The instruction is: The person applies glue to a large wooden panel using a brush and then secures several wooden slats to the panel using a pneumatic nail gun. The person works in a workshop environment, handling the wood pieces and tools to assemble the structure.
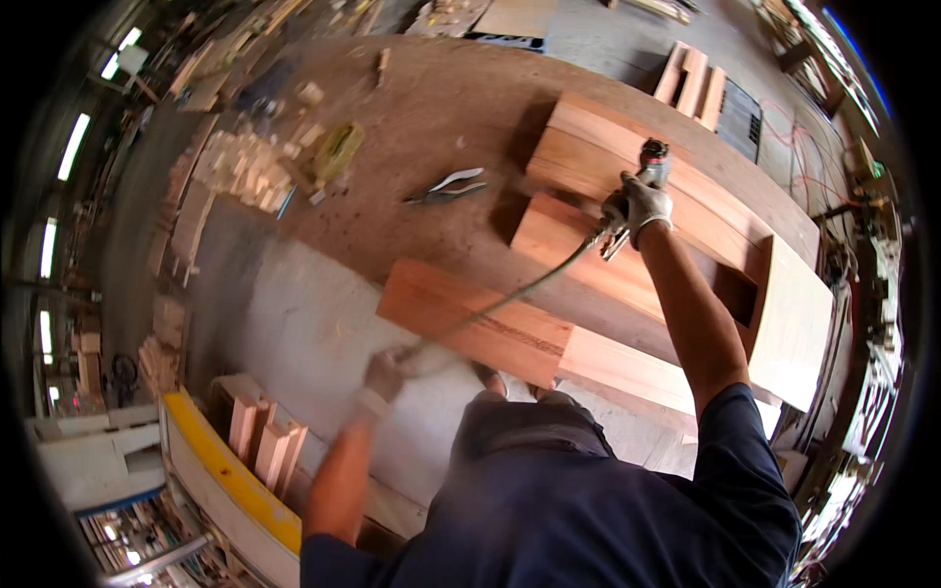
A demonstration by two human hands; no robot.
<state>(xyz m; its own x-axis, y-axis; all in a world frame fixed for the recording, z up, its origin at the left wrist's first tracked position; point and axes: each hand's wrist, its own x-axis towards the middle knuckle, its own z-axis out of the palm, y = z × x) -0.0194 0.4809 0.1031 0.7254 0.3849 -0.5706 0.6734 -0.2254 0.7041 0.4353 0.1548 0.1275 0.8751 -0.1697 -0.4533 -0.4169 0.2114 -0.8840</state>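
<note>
In a pale work glove, my right hand (647,203) is closed around an air nail gun (655,165) with a dark round top and a silver lower part. It is over the reddish wooden panel (598,147) at the far right. From the tool's fitting, a greenish air hose (534,284) slopes down leftward across a shorter wooden board (470,318). My gloved left hand (387,370) is smeared by motion at the hose's lower visible stretch, left of that board. Whether its fingers grip the hose cannot be made out.
Beyond the boards, a plier-like tool (449,186) lies on the brown worktop (412,98). Small wood blocks (245,169) are heaped at the left, beside a yellowish bundle (338,154). A pale curved panel (792,323) stands at right; a yellow-edged machine (230,470) is at lower left.
</note>
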